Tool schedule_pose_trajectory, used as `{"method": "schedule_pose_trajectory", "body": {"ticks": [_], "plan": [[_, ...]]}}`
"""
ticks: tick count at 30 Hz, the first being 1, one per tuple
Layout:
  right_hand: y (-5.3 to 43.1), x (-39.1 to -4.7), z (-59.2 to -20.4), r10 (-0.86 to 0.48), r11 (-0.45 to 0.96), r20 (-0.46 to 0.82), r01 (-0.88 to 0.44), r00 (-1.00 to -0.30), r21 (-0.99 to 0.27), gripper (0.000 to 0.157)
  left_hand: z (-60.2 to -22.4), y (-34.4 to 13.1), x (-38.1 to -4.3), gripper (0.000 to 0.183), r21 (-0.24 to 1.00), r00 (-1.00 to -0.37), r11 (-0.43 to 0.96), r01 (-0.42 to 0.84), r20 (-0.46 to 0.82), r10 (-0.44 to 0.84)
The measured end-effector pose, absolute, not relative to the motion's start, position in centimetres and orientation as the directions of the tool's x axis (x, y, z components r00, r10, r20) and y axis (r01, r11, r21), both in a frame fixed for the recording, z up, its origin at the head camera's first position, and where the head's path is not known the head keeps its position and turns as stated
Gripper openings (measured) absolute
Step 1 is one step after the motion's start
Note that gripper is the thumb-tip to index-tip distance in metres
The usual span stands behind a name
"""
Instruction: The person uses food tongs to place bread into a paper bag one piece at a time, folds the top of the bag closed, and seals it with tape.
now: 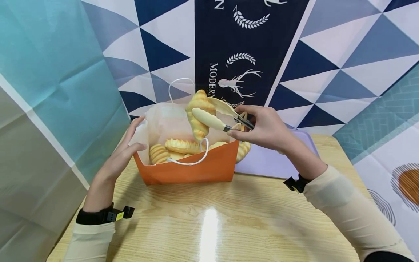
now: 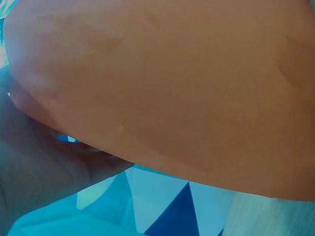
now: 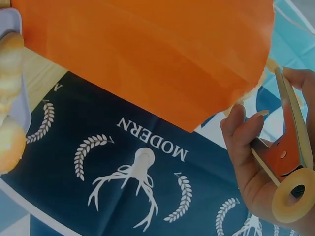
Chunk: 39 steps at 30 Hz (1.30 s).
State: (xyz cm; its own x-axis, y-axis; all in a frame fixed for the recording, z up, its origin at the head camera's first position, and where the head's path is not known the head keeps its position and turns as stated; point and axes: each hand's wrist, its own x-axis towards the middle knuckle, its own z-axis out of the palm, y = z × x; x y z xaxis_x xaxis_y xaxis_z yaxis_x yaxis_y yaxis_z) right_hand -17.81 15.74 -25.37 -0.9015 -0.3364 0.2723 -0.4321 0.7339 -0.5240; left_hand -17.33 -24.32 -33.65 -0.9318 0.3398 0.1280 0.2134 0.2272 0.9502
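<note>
An orange paper bag (image 1: 190, 173) with a white inside and white cord handles stands open on the table. At its left side my left hand (image 1: 112, 162) holds the bag's upper edge, the thumb over the inner face. My right hand (image 1: 266, 127) grips tongs (image 1: 209, 119) with pale tips and metal arms. Between those tips a croissant (image 1: 200, 100) hangs upright over the bag's opening. Inside the bag lie several bread pieces, among them a ridged roll (image 1: 159, 154) and a long loaf (image 1: 183, 146). The right wrist view shows the tongs' ring end (image 3: 295, 194) beside my palm.
Behind and right of the bag lies a lavender tray (image 1: 268, 163), with bread (image 1: 243, 150) at its left end, partly hidden by the bag. The wooden table (image 1: 255, 218) extends in front. Patterned cloth (image 1: 170, 43) hangs close behind the bag.
</note>
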Motion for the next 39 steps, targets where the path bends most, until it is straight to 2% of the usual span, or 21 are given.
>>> {"method": "schedule_pose_trajectory", "body": {"ticks": [11, 19, 27, 39], "plan": [[16.0, -18.1, -25.7, -0.363, 0.715, 0.349, -0.499, -0.864, -0.489, 0.075, -33.8, -24.2, -17.4, 0.075, 0.95, -0.93, 0.224, 0.217, 0.131, 0.344], [16.9, -18.1, -25.7, -0.336, 0.728, 0.359, -0.482, -0.871, -0.488, 0.078, -33.7, -24.0, -17.4, 0.075, 0.95, -0.928, 0.221, 0.22, 0.135, 0.347], [18.7, -17.8, -25.7, -0.277, 0.75, 0.332, -0.419, -0.902, -0.513, 0.071, -33.7, -23.9, -17.4, 0.075, 0.951, -0.929, 0.223, 0.212, 0.126, 0.347], [22.7, -17.0, -26.4, -0.133, 0.816, 0.246, -0.247, -0.96, -0.522, 0.078, -33.6, -23.9, -17.4, 0.074, 0.951, -0.93, 0.227, 0.21, 0.123, 0.346]]}}
